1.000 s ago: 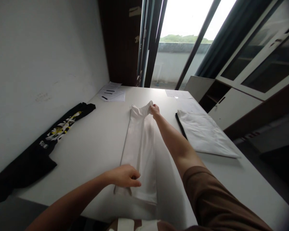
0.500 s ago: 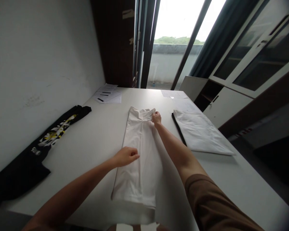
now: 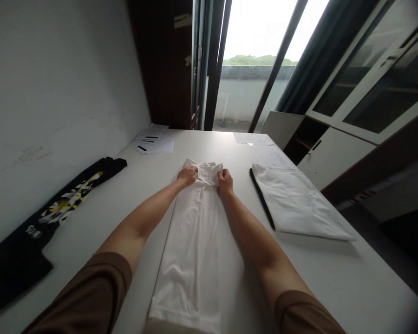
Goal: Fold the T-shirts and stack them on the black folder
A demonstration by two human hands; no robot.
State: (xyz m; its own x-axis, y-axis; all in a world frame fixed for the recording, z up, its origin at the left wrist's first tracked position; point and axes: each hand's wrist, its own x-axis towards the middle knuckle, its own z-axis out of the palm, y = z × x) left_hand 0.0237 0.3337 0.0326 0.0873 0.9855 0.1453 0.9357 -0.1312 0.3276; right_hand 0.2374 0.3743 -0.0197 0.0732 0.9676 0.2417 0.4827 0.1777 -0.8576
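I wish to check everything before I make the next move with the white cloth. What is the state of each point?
1. Left hand at the far end of the white cloth: ok.
2. Right hand gripping the same end: ok.
3. Cloth free of wrinkles: not ok, it is bunched between the hands.
4. Black garment apart from it: ok.
5. Folded white fabric apart from it: ok.
6. Underside smooth: cannot tell, hidden.
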